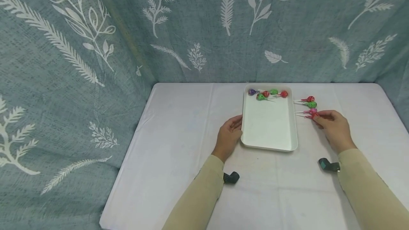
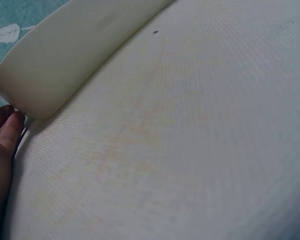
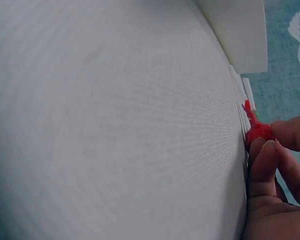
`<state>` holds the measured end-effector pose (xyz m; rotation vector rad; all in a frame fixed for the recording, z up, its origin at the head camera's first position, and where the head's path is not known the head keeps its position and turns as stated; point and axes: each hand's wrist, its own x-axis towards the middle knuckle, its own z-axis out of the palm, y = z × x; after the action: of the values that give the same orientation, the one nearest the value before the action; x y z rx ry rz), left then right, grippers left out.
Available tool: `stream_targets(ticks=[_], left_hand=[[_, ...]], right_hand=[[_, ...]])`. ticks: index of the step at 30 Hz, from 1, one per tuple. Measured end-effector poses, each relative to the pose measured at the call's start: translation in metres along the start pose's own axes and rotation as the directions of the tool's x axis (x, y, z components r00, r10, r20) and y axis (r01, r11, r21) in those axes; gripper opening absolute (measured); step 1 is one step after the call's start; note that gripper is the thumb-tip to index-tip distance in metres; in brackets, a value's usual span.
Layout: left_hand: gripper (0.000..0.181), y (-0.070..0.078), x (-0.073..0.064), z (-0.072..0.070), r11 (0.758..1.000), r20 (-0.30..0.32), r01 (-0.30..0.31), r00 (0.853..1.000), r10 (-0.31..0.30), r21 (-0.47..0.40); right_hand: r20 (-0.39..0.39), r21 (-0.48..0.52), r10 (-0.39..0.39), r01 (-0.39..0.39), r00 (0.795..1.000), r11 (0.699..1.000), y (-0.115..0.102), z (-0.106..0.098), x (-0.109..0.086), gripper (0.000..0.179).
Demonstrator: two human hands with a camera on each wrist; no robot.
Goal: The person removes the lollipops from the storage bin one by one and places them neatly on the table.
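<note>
Beside the white tray (image 1: 270, 127), my left hand (image 1: 228, 136) rests its fingers against the outer left wall. The left wrist view shows those fingertips (image 2: 12, 122) at the tray's lower corner (image 2: 37, 95). To the right of the tray, my right hand (image 1: 333, 129) pinches the wrapped head of a red lollipop (image 3: 259, 131) between thumb and fingers. Its stick points left toward the tray. Just beyond it lie a pink lollipop (image 1: 312, 110), a green lollipop (image 1: 311, 104) and another red lollipop (image 1: 310, 99), in a column with sticks pointing left.
Several lollipops lie at the tray's far end, among them a purple lollipop (image 1: 251, 92), a green lollipop (image 1: 260, 97) and a red lollipop (image 1: 284, 94). A white cloth (image 1: 179, 144) covers the table. Patterned blue-green curtains (image 1: 198, 17) hang behind and at the sides.
</note>
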<state>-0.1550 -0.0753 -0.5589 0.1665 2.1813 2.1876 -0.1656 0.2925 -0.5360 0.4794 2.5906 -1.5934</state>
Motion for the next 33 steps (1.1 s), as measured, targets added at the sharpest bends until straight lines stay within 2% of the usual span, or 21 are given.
stream_targets(ticks=[21, 28, 33], left_hand=[[0.055, -0.0034, 0.0007, -0.0011, 1.000, 0.008, -0.005, 1.000, 0.005, 0.002], [0.057, -0.0048, 0.0016, -0.0015, 1.000, 0.007, -0.008, 1.000, 0.009, -0.025], [0.057, -0.0052, 0.0014, -0.0016, 1.000, 0.006, -0.008, 1.000, 0.008, -0.010]], right_hand=[[-0.026, 0.006, 0.010, -0.010, 1.000, 1.000, 0.0014, 0.0010, -0.0033, 0.060], [-0.033, 0.038, 0.011, -0.010, 0.999, 0.999, -0.0012, -0.0001, -0.0047, 0.054], [-0.036, 0.069, 0.021, -0.018, 0.999, 0.997, -0.0020, -0.0009, -0.0048, 0.046]])
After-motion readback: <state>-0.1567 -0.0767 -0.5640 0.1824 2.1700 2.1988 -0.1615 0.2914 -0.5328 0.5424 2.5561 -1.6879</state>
